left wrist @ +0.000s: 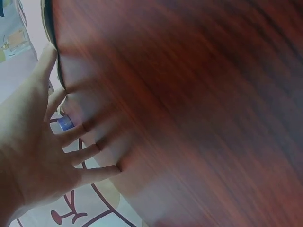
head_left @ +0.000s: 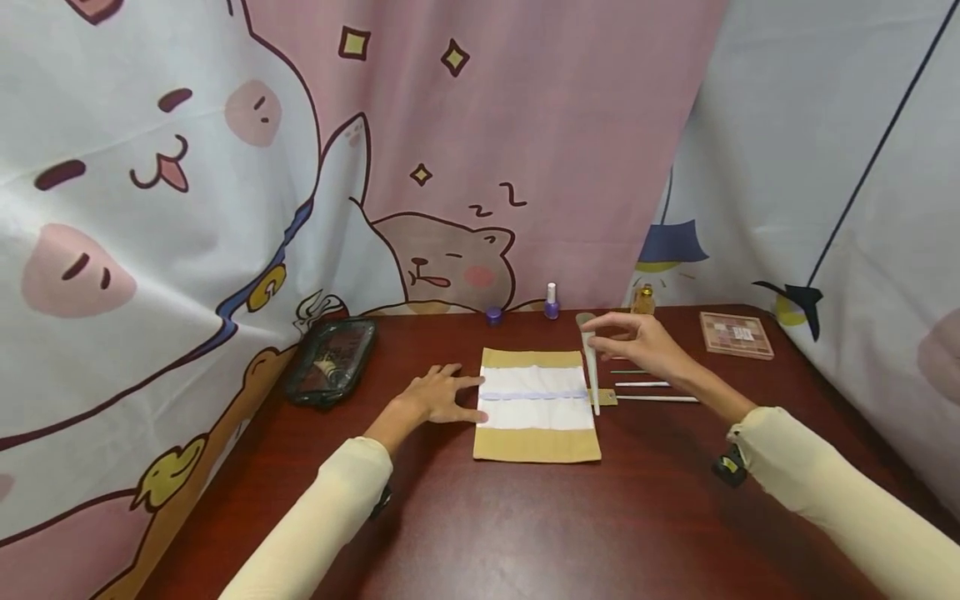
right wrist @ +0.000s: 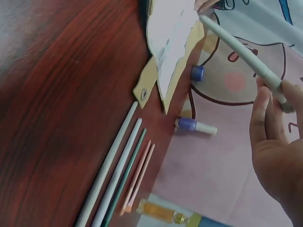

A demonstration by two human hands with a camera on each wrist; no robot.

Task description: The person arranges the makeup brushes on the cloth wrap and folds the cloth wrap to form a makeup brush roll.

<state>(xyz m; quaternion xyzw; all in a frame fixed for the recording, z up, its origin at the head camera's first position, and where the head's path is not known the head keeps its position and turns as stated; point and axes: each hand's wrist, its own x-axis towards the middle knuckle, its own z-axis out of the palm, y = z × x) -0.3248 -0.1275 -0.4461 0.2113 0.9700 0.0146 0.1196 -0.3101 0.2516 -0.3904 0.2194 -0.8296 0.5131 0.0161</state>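
Observation:
An opened tan fabric pouch (head_left: 536, 446) with a white inside and a pale blue stripe lies flat on the table. My left hand (head_left: 435, 394) is spread at its left side, thumb and index finger touching the edge, the other fingertips on the table. Above the pouch's right edge, my right hand (head_left: 641, 340) pinches a pale, tapered makeup brush (head_left: 591, 367) near its wide upper end, the thin end pointing down. In the right wrist view, a tan snap tab (right wrist: 146, 85) sticks out from the pouch beside several slim sticks (right wrist: 111, 161), white, green and pinkish.
At the left of the dark red table (head_left: 480, 517) sits a black clear-topped case (head_left: 330, 362). Along the back stand a purple lid (head_left: 493, 316), purple nail polish (head_left: 552, 302) and a yellow perfume bottle (head_left: 643, 300). A makeup palette (head_left: 737, 335) lies back right. Printed curtains surround the table.

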